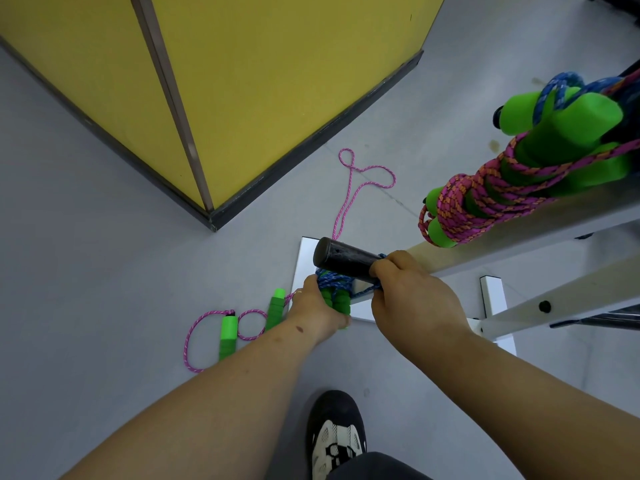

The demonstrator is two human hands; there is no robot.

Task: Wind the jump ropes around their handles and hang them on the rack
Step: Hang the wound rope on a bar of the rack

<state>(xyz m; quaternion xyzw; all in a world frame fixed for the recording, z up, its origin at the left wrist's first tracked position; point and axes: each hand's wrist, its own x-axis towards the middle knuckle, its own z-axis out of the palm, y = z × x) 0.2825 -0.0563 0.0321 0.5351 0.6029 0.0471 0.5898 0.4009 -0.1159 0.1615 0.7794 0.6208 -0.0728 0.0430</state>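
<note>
While left hand (320,306) grips blue-wound green handles (337,299), long axis upright, below rack bar's black end cap (341,259), right hand (415,299) pinches blue rope (367,289); open floor (104,271) left of cap.

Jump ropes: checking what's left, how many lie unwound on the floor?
1: the pink jump rope lies loose on the grey floor, its green handles left of the left hand. More may be out of view.

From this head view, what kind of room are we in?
Likely a gym or sports-equipment storage area. A rack bar already carries wound jump ropes with green foam handles, another pink rope lies loose on the grey floor, and a yellow padded block stands nearby.
</note>
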